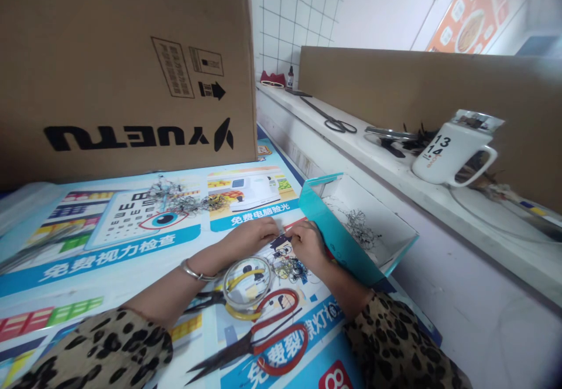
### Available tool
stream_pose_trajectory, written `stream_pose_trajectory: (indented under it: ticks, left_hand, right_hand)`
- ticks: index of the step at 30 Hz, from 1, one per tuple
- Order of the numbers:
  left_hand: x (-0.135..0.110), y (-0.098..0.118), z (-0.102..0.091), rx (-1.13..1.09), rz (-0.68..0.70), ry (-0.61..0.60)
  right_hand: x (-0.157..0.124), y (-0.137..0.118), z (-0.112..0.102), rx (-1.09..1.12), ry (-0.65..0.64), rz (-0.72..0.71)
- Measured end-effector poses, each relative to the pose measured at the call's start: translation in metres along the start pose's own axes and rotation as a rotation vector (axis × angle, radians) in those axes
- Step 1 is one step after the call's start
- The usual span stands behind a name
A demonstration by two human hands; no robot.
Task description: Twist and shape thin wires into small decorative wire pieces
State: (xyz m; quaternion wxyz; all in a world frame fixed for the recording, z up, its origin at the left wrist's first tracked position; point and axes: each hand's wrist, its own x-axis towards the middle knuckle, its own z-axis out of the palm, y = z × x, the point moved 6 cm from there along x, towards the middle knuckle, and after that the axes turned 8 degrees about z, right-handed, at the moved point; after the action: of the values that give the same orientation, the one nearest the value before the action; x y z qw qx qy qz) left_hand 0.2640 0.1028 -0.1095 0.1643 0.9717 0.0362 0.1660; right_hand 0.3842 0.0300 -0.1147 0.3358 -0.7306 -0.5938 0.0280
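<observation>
My left hand (255, 236) rests low over the printed table sheet, its fingers bent together at the tips. Close on its right, my right hand (311, 247) has thumb and forefinger pinched. Whatever lies between the fingertips is too small to make out. Just below the hands sits a small heap of twisted wire pieces (293, 270). Nearer me are red-handled scissors (281, 324), blades pointing left, and yellow-handled pliers (232, 307) with a round coil of wire (247, 283) lying over them. A teal open box (342, 237) beside my right hand holds a tangle of wire pieces (360, 229).
More wire pieces (187, 197) lie spread at the back of the table. A big cardboard box (127, 73) stands behind them. On the right, a white ledge (351, 143) carries a mug (454, 149), black scissors (333, 121) and other small items.
</observation>
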Motion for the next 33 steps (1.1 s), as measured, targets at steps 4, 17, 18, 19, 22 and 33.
stream_pose_trajectory:
  ticks: [4, 17, 18, 19, 22, 33]
  left_hand:
    - [0.0001, 0.0004, -0.0001, 0.005, 0.009, -0.004]
    - [-0.0006, 0.0003, 0.0002, 0.003, 0.013, 0.001]
    - [-0.0005, 0.0006, -0.0003, 0.003, 0.013, 0.002]
    - [-0.0004, 0.0009, -0.0007, 0.003, 0.013, 0.001]
    - [0.0002, 0.0018, -0.0023, 0.009, 0.010, 0.000]
    - [-0.0012, -0.0021, 0.0000, 0.012, 0.003, -0.001]
  right_hand:
    - [0.0001, -0.0004, -0.0008, 0.008, 0.000, -0.004]
    - [0.0001, -0.0004, 0.0004, 0.001, 0.003, 0.000]
    - [0.0001, -0.0004, 0.0003, 0.000, 0.004, 0.001]
    - [0.0001, -0.0004, 0.0002, 0.001, 0.004, 0.001]
    - [-0.0001, -0.0007, -0.0001, 0.002, 0.003, -0.001]
    - [-0.0003, -0.0010, -0.0005, 0.002, 0.008, -0.008]
